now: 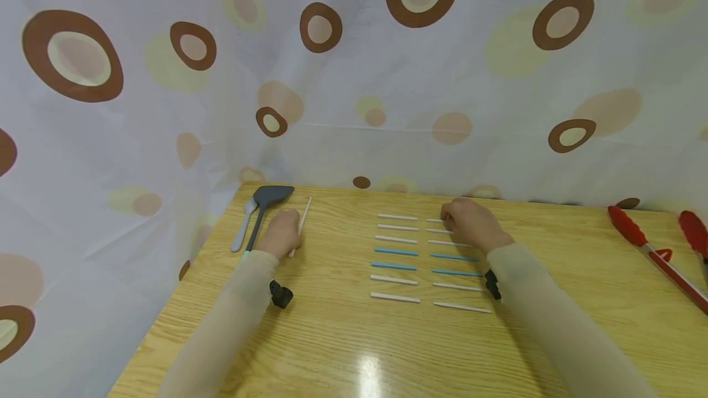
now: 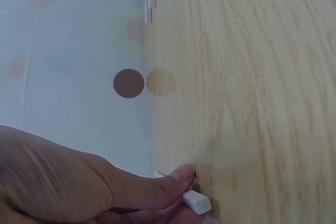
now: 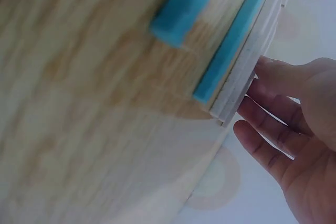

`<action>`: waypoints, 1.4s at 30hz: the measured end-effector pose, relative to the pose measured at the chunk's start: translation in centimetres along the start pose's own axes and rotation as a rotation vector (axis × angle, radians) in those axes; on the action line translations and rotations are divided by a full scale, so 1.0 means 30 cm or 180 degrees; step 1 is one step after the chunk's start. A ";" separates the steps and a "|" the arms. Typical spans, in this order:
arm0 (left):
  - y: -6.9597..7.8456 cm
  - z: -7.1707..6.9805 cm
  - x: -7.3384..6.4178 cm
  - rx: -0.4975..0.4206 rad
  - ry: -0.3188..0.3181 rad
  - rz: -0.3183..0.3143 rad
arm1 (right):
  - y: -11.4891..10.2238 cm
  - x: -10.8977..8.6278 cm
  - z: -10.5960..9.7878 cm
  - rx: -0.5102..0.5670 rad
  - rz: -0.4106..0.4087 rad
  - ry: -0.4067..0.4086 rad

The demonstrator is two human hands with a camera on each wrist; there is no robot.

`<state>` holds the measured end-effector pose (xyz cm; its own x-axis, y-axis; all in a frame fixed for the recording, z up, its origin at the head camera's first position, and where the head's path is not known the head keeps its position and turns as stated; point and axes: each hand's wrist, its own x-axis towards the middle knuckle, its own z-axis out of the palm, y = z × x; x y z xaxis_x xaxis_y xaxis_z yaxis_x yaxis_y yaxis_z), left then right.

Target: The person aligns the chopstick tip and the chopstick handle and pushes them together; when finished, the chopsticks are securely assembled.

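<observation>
My left hand [image 1: 281, 233] pinches a slim white stick [image 1: 305, 214] between thumb and fingers at the table's left. In the left wrist view the stick's squared end [image 2: 197, 201] pokes out beside the thumb. At the far end of the right-hand column of sticks, my right hand [image 1: 472, 223] has its thumb and fingertips at a white stick [image 1: 434, 220], seemingly pinching it; the hand covers part of it. Its other fingers are spread in the right wrist view. Nearer in that column lie white sticks and two blue sticks [image 1: 455, 257].
A second column of white sticks [image 1: 394, 297] and blue sticks [image 1: 394, 266] lies left of the first. A dark spatula [image 1: 271, 194] and a grey spoon-like utensil [image 1: 243, 226] lie at the left. Red tongs [image 1: 652, 253] are at the right. A patterned curtain [image 1: 354, 78] hangs behind the table.
</observation>
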<state>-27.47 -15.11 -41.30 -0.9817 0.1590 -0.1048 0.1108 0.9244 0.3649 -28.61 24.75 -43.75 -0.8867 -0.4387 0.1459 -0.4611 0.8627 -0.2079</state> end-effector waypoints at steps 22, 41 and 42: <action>-0.014 -0.025 -0.009 -0.0070 -0.0131 -0.0113 | -0.024 -0.015 -0.063 -0.0229 -0.0177 0.0080; 0.268 0.004 0.066 0.0521 0.0311 0.0467 | -0.105 -0.030 -0.107 -0.0224 -0.0687 0.0483; 0.283 0.013 0.072 0.0538 0.0300 0.0519 | -0.106 -0.032 -0.108 -0.0205 -0.0660 0.0450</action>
<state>-28.58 -6.77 -38.79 -0.9580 0.2850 0.0324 0.2853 0.9353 0.2091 -26.19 23.23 -40.10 -0.7576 -0.5724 0.3137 -0.6254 0.7741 -0.0979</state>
